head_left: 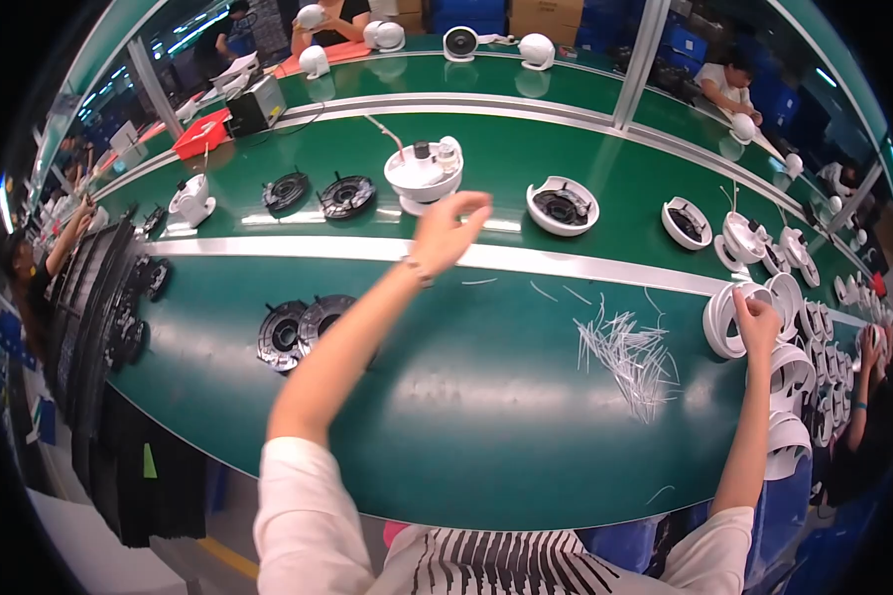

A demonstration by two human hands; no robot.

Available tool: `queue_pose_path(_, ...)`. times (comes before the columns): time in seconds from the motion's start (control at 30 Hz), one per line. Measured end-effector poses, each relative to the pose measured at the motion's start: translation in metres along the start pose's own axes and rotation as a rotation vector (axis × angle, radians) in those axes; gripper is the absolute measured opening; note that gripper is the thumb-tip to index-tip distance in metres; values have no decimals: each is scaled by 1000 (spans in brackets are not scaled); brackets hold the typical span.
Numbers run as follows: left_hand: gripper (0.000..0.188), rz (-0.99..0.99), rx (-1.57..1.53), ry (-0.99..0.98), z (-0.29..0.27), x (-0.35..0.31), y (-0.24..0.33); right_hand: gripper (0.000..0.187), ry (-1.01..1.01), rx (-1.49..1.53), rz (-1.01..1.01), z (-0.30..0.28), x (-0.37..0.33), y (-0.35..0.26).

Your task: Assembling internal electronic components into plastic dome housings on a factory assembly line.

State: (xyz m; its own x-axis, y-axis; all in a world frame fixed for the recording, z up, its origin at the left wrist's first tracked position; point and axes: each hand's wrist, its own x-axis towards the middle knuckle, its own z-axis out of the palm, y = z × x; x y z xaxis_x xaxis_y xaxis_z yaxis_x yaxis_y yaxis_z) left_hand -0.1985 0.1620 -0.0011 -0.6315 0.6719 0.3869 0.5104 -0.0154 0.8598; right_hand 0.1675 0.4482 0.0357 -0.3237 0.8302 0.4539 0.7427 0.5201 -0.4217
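My left hand (448, 236) reaches over the metal rail in front of a white round housing (419, 182) with parts and a wire inside. Its fingers are stretched out, and nothing shows in them. At the right end of the bench, my right hand (758, 323) pinches the rim of a white plastic ring (721, 327) beside a stack of similar rings. Two black round parts (283, 332) lie on the bench, partly behind my left forearm. A loose heap of thin white strips (627, 359) lies left of my right hand.
Beyond the rail (585, 266) runs a green belt carrying black discs (347, 196) and white shells, one holding a black part (563, 206). Black trays (94, 288) stack at the left edge. Nested white rings (790, 369) crowd the right. Co-workers (732, 87) sit further off.
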Motion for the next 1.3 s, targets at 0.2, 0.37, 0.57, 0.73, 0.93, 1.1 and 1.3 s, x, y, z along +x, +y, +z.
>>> queue_pose_path(0.2,47,-84,730,-515,-143,-68,1,30,121,-107,-108,-17,9,33)
queue_pose_path(0.37,52,-314,951,-569,-146,-110,-1,14,-19,152,-420,-55,-74,-98)
queue_pose_path(0.57,42,-226,499,-365,-92,-87,12,9,-378,388,-1316,-12,-199,-149)
queue_pose_path(0.73,35,-72,301,-148,-36,-77,19,17,-682,101,-1343,1,-215,-129)
queue_pose_path(0.93,36,-122,89,-66,3,-70,26,110,-819,47,-808,-15,-188,-168)
queue_pose_path(1.1,24,-131,83,7,7,-67,42,110,-1059,245,-767,-10,-176,-163)
queue_pose_path(1.3,17,-224,-188,36,7,-60,29,114,-981,271,-871,2,-182,-165)
